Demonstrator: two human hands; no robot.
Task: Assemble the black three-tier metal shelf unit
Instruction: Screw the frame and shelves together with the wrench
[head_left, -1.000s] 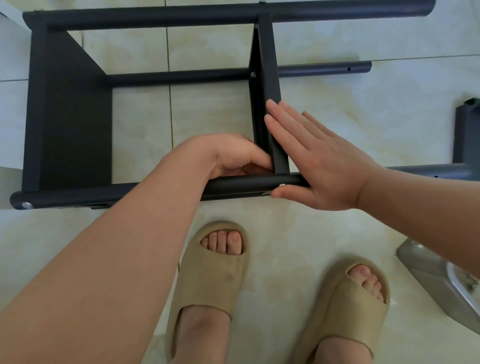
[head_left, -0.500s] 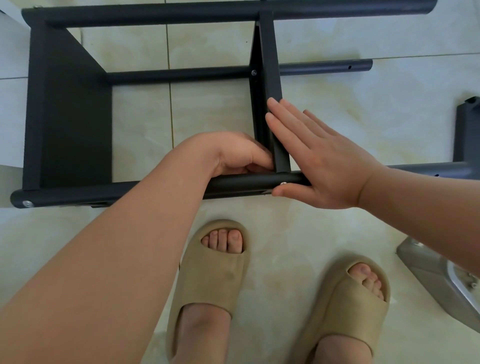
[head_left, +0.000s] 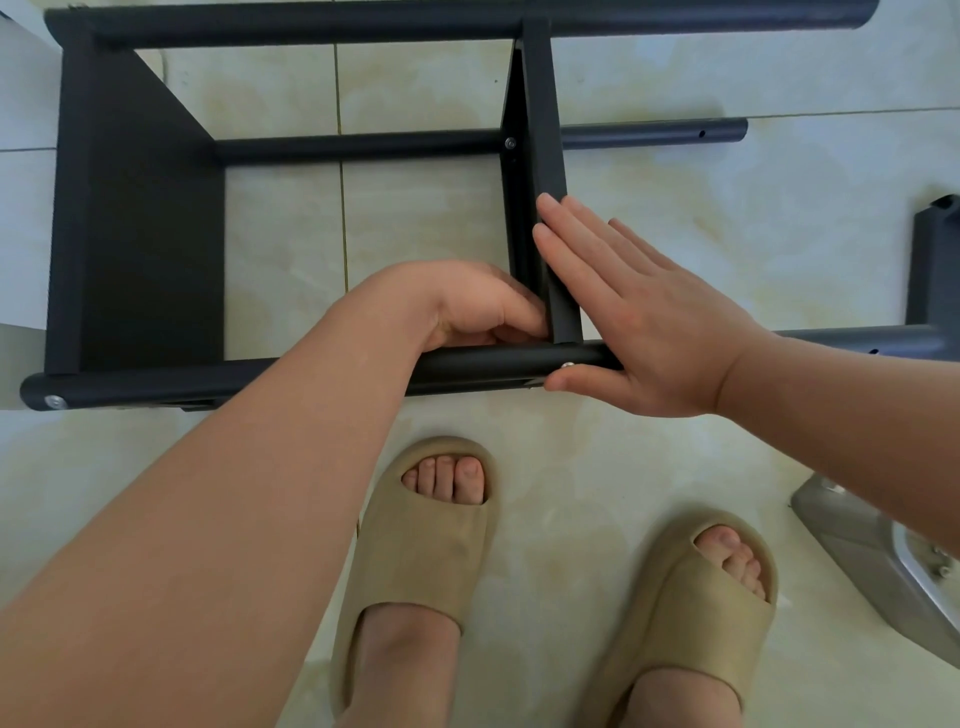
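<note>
Risk first: I judged the middle shelf panel (head_left: 540, 171) could slip off line w/ the near pole (head_left: 311, 376) while the screw (head_left: 568, 366) at that joint was only part seated. Cause would be my right hand (head_left: 649, 322), which lay flat and open against the panel's right face, fingers together, thumb under the pole by the screw head; it pressed, it didn't clamp. Any extra push sideways and the hole could've gone out of register, cross-threading the screw. Left hand (head_left: 478, 312) was curled shut in the corner where panel meets pole; I couldn't tell whether it held a nut, a tool or just the panel edge, since the fingertips were hidden.

Shelf unit (head_left: 140, 234) lay on its side on the tiled floor (head_left: 727, 234), just ahead of my sandals (head_left: 431, 530). Long axis ran left-right across the view, along the poles. End panel sat at the left; open pole ends pointed right, so the third tier wasn't on yet. Far pole (head_left: 467, 21) and mid pole (head_left: 363, 140) ran parallel to the near one. A loose black part (head_left: 935, 260) lay apart at the right edge, prob. the last tier.
</note>
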